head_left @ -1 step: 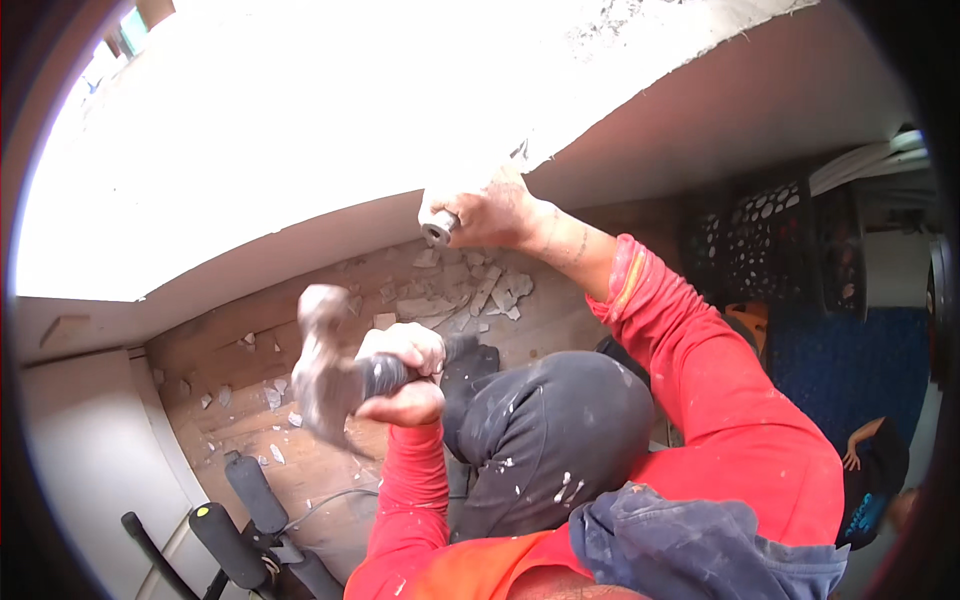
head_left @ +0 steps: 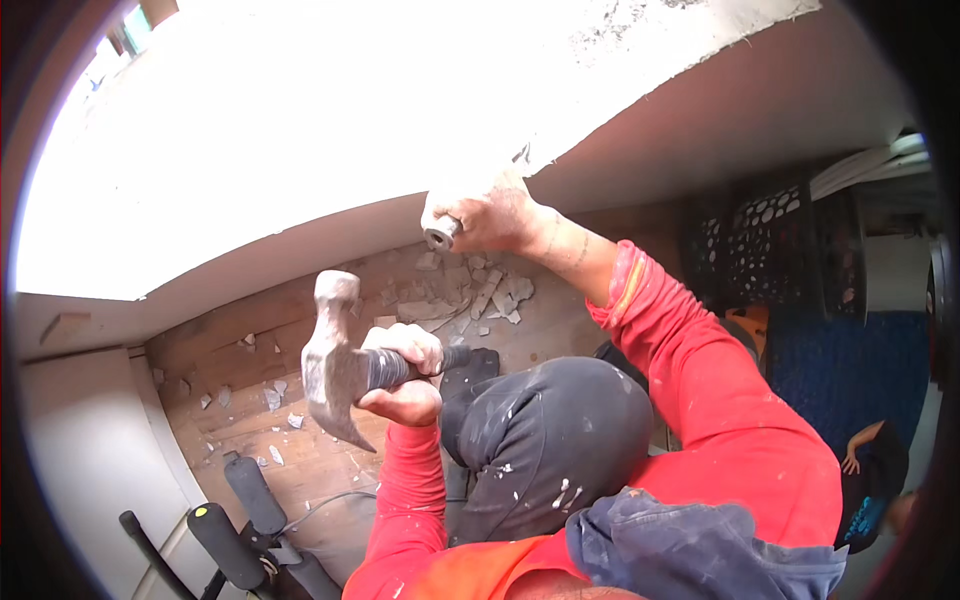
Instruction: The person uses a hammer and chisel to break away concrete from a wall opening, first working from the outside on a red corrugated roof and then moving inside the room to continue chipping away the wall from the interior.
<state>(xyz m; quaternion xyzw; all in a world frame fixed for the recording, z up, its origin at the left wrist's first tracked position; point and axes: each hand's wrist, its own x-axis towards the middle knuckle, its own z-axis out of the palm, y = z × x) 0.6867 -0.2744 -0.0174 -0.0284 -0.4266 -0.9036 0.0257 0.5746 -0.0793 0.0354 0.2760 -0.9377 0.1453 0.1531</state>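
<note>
Left hand [head_left: 415,348]: is curling fingers and thumb around the dark, ridged handle of a worn grey metal claw hammer [head_left: 333,375], presumably gripping close to the head for control.
Claw hammer: is hanging above the brown wooden floor [head_left: 245,410], its face pointing away from the person, its curved claw pointing back.
Right hand [head_left: 490,213]: is wrapping around a grey, round-ended metal rod [head_left: 440,233] by the overexposed white slab [head_left: 300,120], apparently steadying it.
Metal rod: is showing its recessed end toward the hammer, well apart; glare is hiding the other end.
Fragments: pale, jagged flat pieces [head_left: 513,290] are lying on the floor.
Writing: light-blue print [head_left: 862,515] is showing on a nearby person's dark shirt, too small to read.
</note>
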